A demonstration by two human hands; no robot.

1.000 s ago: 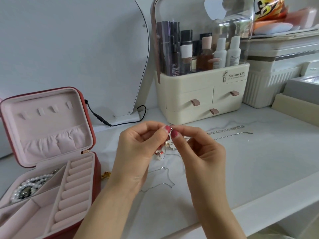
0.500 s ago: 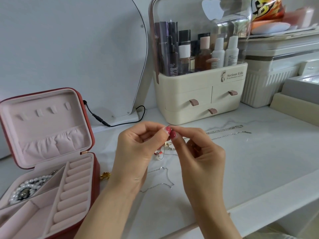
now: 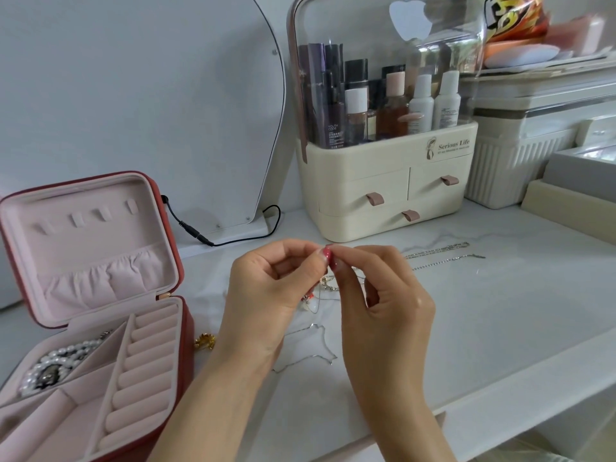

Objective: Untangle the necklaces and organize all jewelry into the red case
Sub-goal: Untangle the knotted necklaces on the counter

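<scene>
Both hands' fingers [image 3: 328, 258] pinching tangled chains [image 3: 328, 285]

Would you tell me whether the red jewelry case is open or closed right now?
Open: the red case has its lid raised upright, and the pearl necklace shows inside.

The cream organizer [image 3: 386, 181] reads "Serious Life" (small print below illegible); a dark bottle [image 3: 333, 105] reads "YOUTH CODE".

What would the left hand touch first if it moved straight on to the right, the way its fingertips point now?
The right hand: the left hand already meets its fingertips over the tangled necklaces, both pinching there. Whether they hold one strand is too small to tell.
</scene>
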